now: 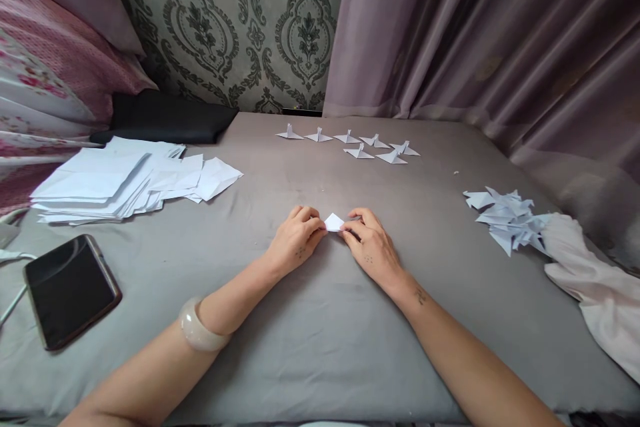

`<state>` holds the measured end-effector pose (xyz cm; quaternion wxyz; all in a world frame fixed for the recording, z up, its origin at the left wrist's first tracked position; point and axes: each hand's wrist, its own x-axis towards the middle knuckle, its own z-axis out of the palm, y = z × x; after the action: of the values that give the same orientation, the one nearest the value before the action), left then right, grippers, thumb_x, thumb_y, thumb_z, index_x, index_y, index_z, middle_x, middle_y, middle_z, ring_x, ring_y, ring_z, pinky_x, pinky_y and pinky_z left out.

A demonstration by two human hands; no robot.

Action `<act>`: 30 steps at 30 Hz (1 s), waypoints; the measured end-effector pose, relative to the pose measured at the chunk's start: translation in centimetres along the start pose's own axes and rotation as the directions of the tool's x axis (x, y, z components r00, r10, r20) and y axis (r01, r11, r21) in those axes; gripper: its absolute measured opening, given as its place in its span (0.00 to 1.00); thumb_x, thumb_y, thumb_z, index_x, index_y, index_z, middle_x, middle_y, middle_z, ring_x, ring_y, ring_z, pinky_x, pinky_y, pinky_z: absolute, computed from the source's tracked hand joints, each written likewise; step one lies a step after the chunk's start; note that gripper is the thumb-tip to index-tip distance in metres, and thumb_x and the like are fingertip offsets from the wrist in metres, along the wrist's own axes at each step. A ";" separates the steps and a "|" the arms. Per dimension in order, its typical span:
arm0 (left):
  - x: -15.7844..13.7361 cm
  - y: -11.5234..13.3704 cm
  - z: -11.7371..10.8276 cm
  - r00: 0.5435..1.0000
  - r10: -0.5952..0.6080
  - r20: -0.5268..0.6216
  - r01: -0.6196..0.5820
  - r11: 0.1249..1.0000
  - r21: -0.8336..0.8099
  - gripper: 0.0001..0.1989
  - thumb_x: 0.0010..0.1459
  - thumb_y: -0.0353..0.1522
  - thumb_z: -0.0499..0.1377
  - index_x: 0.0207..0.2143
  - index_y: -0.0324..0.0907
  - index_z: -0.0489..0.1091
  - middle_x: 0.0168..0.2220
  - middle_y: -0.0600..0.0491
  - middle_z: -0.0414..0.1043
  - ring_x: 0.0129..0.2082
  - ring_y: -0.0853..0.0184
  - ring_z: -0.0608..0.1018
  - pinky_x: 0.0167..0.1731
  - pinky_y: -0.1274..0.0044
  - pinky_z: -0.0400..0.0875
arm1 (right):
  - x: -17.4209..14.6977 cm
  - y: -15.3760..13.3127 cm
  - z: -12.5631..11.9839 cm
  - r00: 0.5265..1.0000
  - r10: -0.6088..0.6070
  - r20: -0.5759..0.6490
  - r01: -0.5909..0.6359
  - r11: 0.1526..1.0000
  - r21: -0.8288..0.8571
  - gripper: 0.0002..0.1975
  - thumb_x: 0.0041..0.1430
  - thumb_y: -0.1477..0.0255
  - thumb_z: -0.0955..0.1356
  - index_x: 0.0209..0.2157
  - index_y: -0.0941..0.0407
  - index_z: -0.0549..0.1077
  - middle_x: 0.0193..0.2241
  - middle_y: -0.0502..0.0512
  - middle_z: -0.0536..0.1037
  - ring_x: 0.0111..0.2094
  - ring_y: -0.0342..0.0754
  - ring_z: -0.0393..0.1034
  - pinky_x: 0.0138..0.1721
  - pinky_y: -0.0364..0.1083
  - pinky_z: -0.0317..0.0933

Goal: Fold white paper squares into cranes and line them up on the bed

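A small folded piece of white paper (334,221) lies at the middle of the grey-covered surface, its pointed end facing away from me. My left hand (301,235) pinches its left corner between thumb and fingers. At the right corner, my right hand (371,240) grips it the same way. Both hands rest low on the cloth, and the fingertips cover the paper's side edges. Beyond them stand several folded paper birds (359,152) in two loose rows.
Stacked white paper sheets (95,177) lie at the left, near a phone (73,290) with a cable. A black folded item (170,117) sits behind them. On the right are a heap of folded white paper (513,220) and a pale cloth (590,277). Curtains (450,27) hang behind.
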<state>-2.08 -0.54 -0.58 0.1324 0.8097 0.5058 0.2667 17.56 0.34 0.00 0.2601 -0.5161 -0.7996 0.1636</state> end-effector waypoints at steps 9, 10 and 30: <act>0.3 1.1 0.0 0.970 -0.241 0.010 0.241 0.965 -0.106 0.11 0.61 0.37 0.56 0.31 0.41 0.75 0.38 0.48 0.70 0.39 0.61 0.67 0.41 0.71 0.67 | 0.3 -0.1 0.3 0.992 0.124 0.000 -0.123 0.984 0.132 0.10 0.61 0.67 0.65 0.31 0.55 0.76 0.44 0.57 0.71 0.37 0.47 0.71 0.38 0.46 0.66; 0.4 1.2 0.0 0.969 -0.245 0.011 0.245 0.964 -0.100 0.12 0.61 0.37 0.56 0.30 0.41 0.75 0.38 0.48 0.70 0.39 0.62 0.67 0.41 0.70 0.67 | 0.4 -0.1 0.3 0.991 0.136 -0.005 -0.134 0.982 0.136 0.10 0.61 0.67 0.65 0.30 0.55 0.75 0.44 0.57 0.71 0.36 0.46 0.71 0.38 0.46 0.65; 1.5 1.0 0.6 0.939 -0.342 0.030 0.343 0.935 -0.088 0.12 0.58 0.37 0.58 0.25 0.40 0.70 0.36 0.48 0.67 0.40 0.61 0.67 0.40 0.70 0.66 | 1.5 -0.4 0.8 0.957 0.289 0.015 -0.289 0.952 0.104 0.08 0.54 0.67 0.67 0.23 0.55 0.69 0.43 0.56 0.69 0.36 0.47 0.70 0.42 0.49 0.64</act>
<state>-0.47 0.38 -0.18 0.2174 0.7040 0.6254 0.2569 16.27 1.56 -0.06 0.2603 -0.6130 -0.7059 0.2414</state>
